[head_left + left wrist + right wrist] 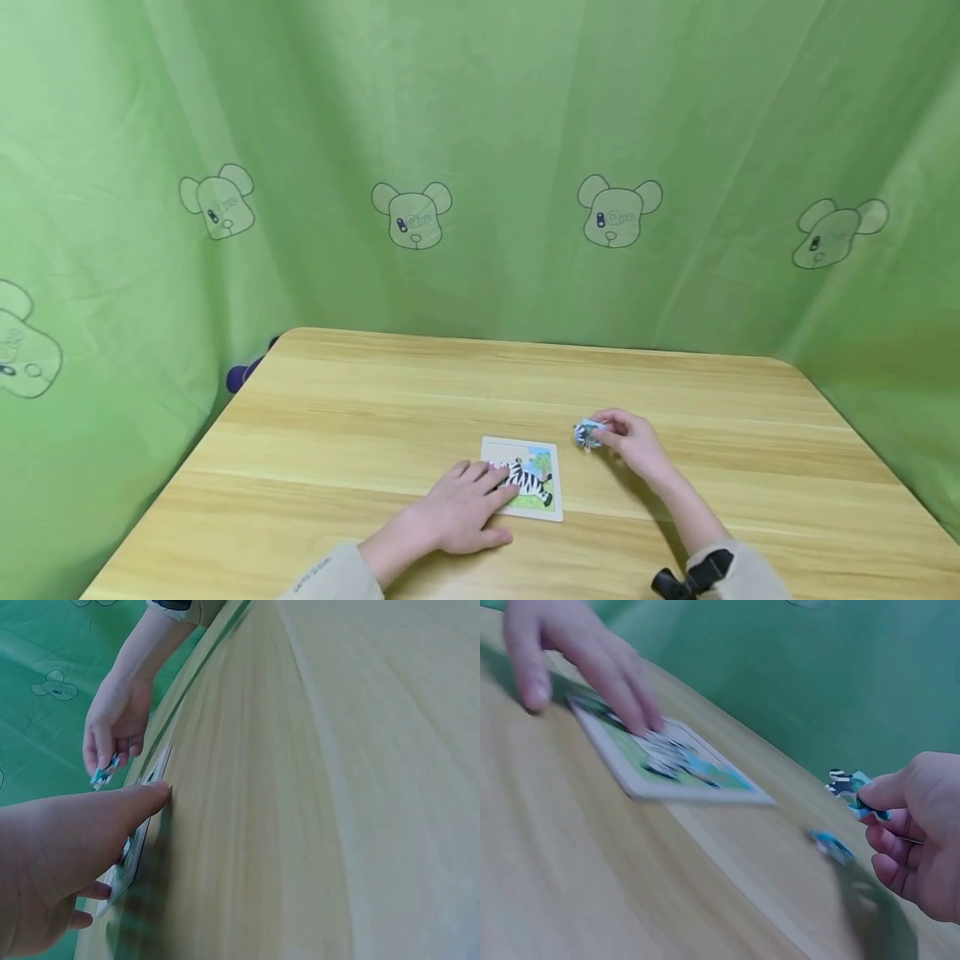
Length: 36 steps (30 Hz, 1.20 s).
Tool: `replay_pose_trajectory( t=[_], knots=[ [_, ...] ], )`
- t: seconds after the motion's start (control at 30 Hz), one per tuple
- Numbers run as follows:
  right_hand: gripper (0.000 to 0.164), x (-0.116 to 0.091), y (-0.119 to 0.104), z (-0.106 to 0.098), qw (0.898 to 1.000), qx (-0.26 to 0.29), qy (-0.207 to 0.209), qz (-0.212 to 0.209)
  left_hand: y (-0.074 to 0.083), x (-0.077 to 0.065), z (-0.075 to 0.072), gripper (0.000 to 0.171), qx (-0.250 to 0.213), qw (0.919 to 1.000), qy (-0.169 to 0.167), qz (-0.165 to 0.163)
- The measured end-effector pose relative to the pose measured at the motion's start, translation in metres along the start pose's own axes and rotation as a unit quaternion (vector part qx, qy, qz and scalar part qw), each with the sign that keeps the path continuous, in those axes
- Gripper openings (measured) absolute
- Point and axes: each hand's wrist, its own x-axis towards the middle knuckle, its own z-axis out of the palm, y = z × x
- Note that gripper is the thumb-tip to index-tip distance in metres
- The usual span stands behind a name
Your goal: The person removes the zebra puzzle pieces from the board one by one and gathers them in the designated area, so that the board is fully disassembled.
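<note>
A zebra jigsaw puzzle point(534, 479) in a pale, square frame lies on the table. My left hand point(468, 508) rests on its left part with the fingers extended, covering some of the picture. To the right of the frame, my right hand point(633, 442) pinches a puzzle piece point(847, 787) between thumb and fingers; the piece shows black-and-white stripes, blue and green. Below that hand, a second puzzle piece point(831, 846) with a blue edge lies on the table. In the left wrist view, the held piece point(105, 774) hangs from the right hand's fingertips beyond the frame.
The wood-grain table point(360, 400) has rounded far corners. A green curtain point(495, 283) printed with bear heads surrounds its back and sides. Something purple point(238, 377) shows beside the table's far left edge. A black strap mount point(693, 577) sits on the right sleeve.
</note>
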Motion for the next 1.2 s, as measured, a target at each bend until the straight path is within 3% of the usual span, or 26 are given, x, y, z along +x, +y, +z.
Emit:
replay_pose_trajectory(
  t=[0.2, 0.47, 0.7, 0.9, 1.2],
  knots=[
    [0.025, -0.001, 0.02, -0.026, 0.996, -0.086, 0.022, 0.014, 0.001, -0.001, 0.002, 0.065, -0.011, 0.9999, -0.008, -0.002],
    [0.02, 0.001, 0.023, -0.03, 0.984, -0.179, 0.016, -0.003, 0.0, 0.0, 0.005, 0.064, -0.017, 0.9998, -0.01, 0.001],
    [0.022, 0.001, 0.023, -0.028, 0.98, -0.197, -0.004, -0.003, 0.001, -0.001, 0.005, 0.064, -0.017, 0.9998, -0.006, 0.0],
    [0.019, 0.0, 0.026, -0.025, 0.976, -0.216, 0.017, -0.009, 0.001, -0.003, 0.006, 0.064, -0.02, 0.9998, -0.007, -0.002],
    [0.022, 0.0, 0.027, -0.027, 0.978, -0.204, 0.042, 0.0, 0.002, -0.002, 0.004, 0.064, -0.019, 0.9998, -0.01, -0.005]
  ],
)
